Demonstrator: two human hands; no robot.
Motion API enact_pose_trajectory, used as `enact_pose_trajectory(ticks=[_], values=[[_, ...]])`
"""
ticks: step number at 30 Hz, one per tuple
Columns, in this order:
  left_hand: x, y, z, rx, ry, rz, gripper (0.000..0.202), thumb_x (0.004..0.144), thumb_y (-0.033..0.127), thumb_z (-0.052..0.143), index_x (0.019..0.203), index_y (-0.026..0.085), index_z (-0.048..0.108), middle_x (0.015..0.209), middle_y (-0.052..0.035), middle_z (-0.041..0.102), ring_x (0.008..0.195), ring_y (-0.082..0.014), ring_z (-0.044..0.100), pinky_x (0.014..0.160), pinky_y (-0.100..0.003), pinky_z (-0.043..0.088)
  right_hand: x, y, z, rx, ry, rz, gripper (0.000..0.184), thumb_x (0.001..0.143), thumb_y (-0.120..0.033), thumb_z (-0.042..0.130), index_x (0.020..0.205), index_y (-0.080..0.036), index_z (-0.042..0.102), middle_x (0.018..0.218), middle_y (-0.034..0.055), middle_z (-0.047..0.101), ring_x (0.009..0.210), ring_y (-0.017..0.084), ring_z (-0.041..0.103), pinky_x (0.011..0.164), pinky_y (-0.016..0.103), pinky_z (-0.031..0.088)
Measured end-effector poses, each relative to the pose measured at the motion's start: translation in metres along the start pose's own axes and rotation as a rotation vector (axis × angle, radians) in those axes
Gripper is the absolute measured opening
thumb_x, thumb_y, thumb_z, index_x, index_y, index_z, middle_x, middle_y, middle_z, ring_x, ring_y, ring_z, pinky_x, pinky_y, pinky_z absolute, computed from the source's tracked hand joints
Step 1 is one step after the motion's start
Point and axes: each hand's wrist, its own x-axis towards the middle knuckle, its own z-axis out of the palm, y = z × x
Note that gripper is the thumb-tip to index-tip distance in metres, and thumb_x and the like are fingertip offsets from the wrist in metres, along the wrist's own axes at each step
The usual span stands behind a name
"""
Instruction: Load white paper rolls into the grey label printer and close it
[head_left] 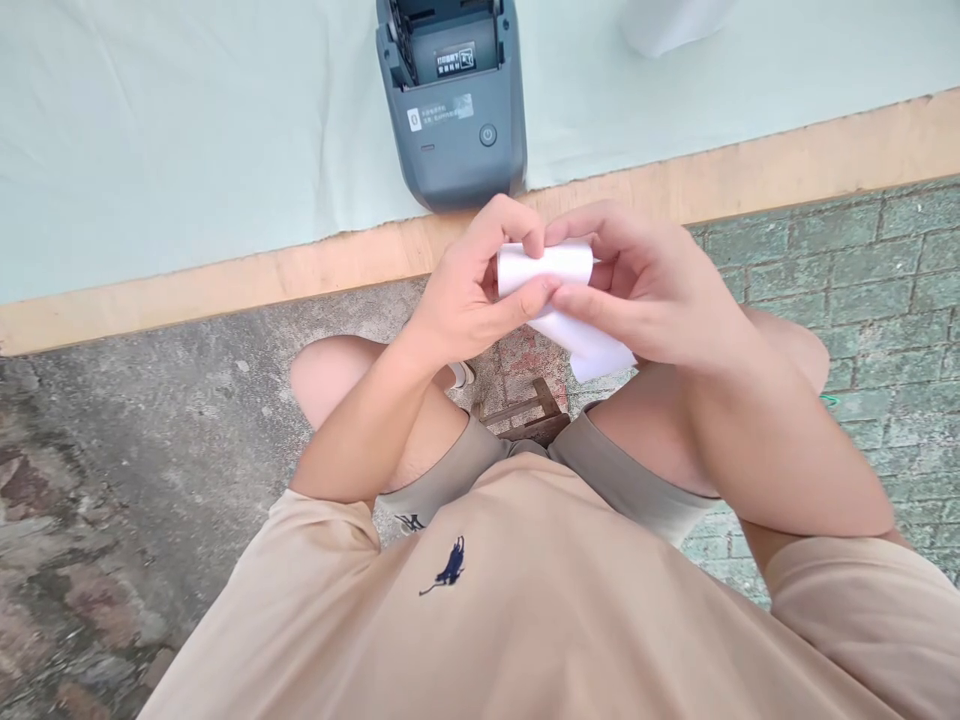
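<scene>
A small white paper roll (551, 263) is held between my two hands, just in front of the table edge. My left hand (480, 285) grips its left end, thumb on the near side and index finger over the top. Around the right end curl the fingers of my right hand (637, 280), its thumb meeting the left thumb. A loose tail of paper (589, 345) hangs down below the thumbs. Beyond the hands sits a dark blue-grey label printer (454, 160) with its paper bay open and no roll seen in it.
The table (225, 120) has a pale green cover and a bare wooden edge (225, 282). A white object (671, 20), partly cut off, lies at the far right. Below my hands are my knees and a wooden stool (536, 415) on a paved floor.
</scene>
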Motion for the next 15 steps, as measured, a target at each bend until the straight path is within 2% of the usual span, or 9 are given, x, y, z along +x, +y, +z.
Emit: enact_pose_trajectory(ticks=[4,7,9,12,15], values=[[0.0001,0.0039,-0.0008,-0.039,-0.032,-0.023,0.024,0.075,0.042,0.066,0.086,0.026,0.052,0.084,-0.0003,0.047,0.070,-0.0089,0.050,0.054,-0.023,0.039,0.0009,-0.0018,-0.0020,0.031,0.017,0.037,0.033,0.083,-0.045,0.053,0.108,-0.024,0.048,0.087,0.0007,0.060,0.068,0.008,0.058,0.051,0.020,0.046],[0.0004,0.0041,0.0025,-0.144,0.001,-0.092,0.037,0.072,0.051,0.066,0.095,0.027,0.050,0.083,0.0005,0.049,0.064,-0.0073,0.050,0.048,-0.021,0.039,0.0024,0.0010,0.0005,0.044,0.059,-0.003,0.030,0.079,-0.037,0.061,0.101,-0.024,0.047,0.092,0.0005,0.058,0.073,0.009,0.060,0.056,0.022,0.050],[0.0013,0.0035,0.0031,-0.150,0.030,-0.102,0.033,0.075,0.052,0.062,0.094,0.026,0.052,0.079,0.0015,0.051,0.063,-0.0066,0.052,0.050,-0.021,0.042,0.0029,0.0028,0.0028,0.041,0.103,-0.039,0.028,0.076,-0.034,0.063,0.096,-0.022,0.048,0.094,0.0009,0.057,0.078,0.010,0.061,0.061,0.023,0.053],[0.0039,0.0007,-0.0002,-0.126,0.084,0.008,0.024,0.077,0.045,0.064,0.087,0.025,0.057,0.081,0.0005,0.053,0.075,-0.0093,0.057,0.061,-0.025,0.049,0.0029,0.0022,0.0043,0.086,0.100,-0.030,0.032,0.075,-0.034,0.065,0.097,-0.021,0.047,0.099,0.0013,0.058,0.079,0.010,0.061,0.062,0.023,0.053],[0.0067,-0.0043,-0.0046,-0.138,0.109,0.145,0.020,0.074,0.038,0.069,0.082,0.023,0.059,0.084,-0.0016,0.052,0.082,-0.0115,0.057,0.064,-0.025,0.051,0.0027,0.0000,0.0030,0.180,0.052,0.014,0.035,0.080,-0.041,0.058,0.106,-0.022,0.046,0.091,0.0003,0.061,0.066,0.007,0.058,0.051,0.018,0.047]])
